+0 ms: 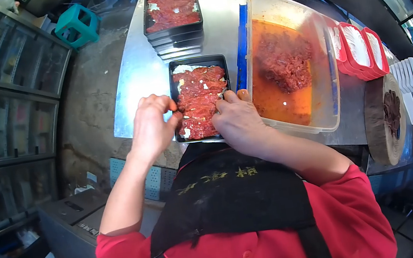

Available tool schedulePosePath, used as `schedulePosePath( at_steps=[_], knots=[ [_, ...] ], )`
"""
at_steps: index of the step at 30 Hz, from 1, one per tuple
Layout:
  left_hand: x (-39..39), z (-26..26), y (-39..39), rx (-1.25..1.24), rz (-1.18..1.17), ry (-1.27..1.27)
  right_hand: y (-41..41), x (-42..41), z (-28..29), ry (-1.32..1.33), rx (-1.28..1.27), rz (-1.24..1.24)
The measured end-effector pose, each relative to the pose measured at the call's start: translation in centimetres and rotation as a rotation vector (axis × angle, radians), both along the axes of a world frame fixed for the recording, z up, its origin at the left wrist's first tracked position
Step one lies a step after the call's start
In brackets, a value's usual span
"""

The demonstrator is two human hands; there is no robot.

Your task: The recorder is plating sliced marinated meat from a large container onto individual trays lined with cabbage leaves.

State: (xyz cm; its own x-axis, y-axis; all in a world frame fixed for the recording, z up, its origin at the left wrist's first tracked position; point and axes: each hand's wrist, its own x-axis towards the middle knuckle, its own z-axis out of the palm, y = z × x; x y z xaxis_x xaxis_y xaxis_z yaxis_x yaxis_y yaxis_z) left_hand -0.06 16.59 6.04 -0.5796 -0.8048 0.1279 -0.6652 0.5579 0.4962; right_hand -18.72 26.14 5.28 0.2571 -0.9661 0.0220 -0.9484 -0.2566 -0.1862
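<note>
A black rectangular tray [223, 63] lies before me, with slices of raw red meat [201, 90] laid over pale leafy pieces. My left hand [153, 116] is at the tray's left rim, its thumb and forefinger bent at the meat's edge. Across from it, my right hand [238, 114] reaches over the right rim with curled fingers against the meat. The fingertips of both hands are partly hidden, so whether they pinch anything is unclear. To the right stands a clear plastic tub [327, 84] holding a heap of raw meat [286, 60] in orange-red liquid.
Beyond the tray, a stack of black trays [174, 34] carries meat on top. All this stands on a metal table [138, 95]. A blue strip [242, 48] runs beside the tub. Red baskets [362, 51] and a round wooden chopping block [378, 124] are at right; a green stool [77, 26] stands far left.
</note>
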Motion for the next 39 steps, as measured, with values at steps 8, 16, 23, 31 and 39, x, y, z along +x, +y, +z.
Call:
schedulePosePath(
  at_steps=[8, 16, 23, 31, 39],
  knots=[
    [0.2, -2.8, -2.1, 0.421, 0.136, -0.169, 1.3, -1.4, 3.0, -0.312, 0.001, -0.03],
    [-1.6, -2.5, -2.8, 0.387, 0.083, -0.326, 2.4, -7.3, 4.9, -0.537, -0.141, -0.283],
    [-0.4, -1.3, -2.9, 0.503, 0.124, -0.262, 2.6, -14.5, 5.6, -0.658, -0.043, -0.622],
    [0.5, 7.4, -5.8, 0.605, 0.169, 0.044, 3.7, -19.2, 4.4, -0.68, 0.04, -0.871],
    [-4.7, 3.9, -22.3, 0.264, 0.121, 0.078, 1.2, -24.2, 0.1, -0.563, 0.074, -0.843]
  ],
)
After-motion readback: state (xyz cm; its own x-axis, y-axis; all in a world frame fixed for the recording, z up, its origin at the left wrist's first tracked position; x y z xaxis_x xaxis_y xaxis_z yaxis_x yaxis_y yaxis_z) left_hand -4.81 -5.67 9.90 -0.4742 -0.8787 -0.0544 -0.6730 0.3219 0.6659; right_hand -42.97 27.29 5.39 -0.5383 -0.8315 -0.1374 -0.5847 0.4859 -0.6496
